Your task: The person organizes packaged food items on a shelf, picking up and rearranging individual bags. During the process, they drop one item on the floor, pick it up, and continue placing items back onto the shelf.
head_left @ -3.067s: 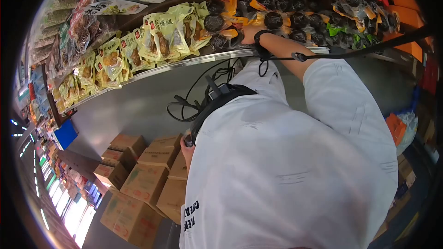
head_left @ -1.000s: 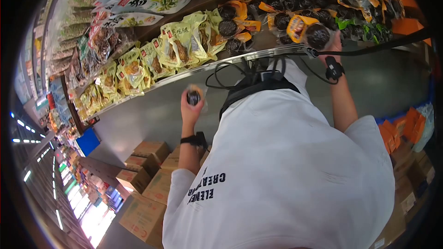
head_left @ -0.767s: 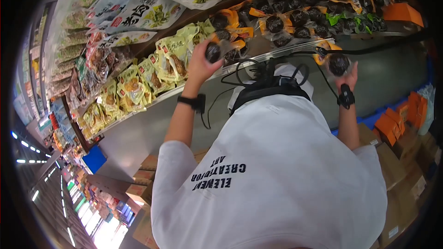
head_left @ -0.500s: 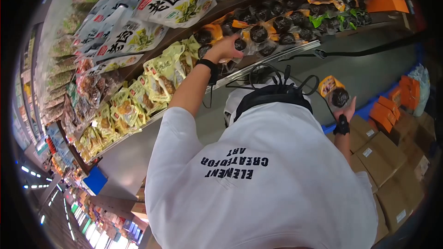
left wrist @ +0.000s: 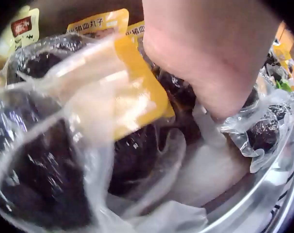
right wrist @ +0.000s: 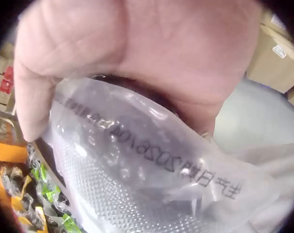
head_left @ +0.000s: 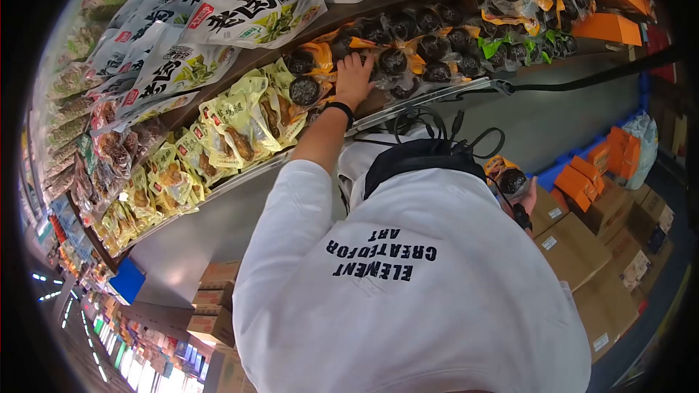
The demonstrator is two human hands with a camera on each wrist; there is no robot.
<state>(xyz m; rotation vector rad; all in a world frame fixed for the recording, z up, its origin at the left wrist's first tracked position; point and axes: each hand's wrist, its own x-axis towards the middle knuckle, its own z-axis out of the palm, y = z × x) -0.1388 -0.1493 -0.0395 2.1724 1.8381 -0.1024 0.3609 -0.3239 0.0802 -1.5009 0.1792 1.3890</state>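
Observation:
My left hand [head_left: 354,78] reaches onto the shelf, its fingers [head_left: 353,60] extended over a row of vacuum-packed dark balls [head_left: 393,62]. In the left wrist view the heel of that hand [left wrist: 210,53] comes down among the packs, and its fingers are hidden. Beside it lies a clear pack with a yellow label [left wrist: 137,90] and a dark ball [left wrist: 35,165]. My right hand [head_left: 530,196], low by the waist, grips a vacuum pack [head_left: 507,176] holding a dark ball and an orange label. Its clear back, printed with a date, faces the right wrist camera, fingers curled around the pack [right wrist: 132,160].
Yellow snack pouches [head_left: 237,127] line the shelf to the left, with large white pouches [head_left: 255,4] behind. A metal shelf edge [head_left: 429,96] runs along the front. A black strap [head_left: 582,76] crosses at right. Cartons [head_left: 571,247] stand low on the right.
My left hand has moved from low beside the body onto the shelf with a dark ball pack, and its fingers have straightened there. My right hand has taken a pack from the shelf and lowered it.

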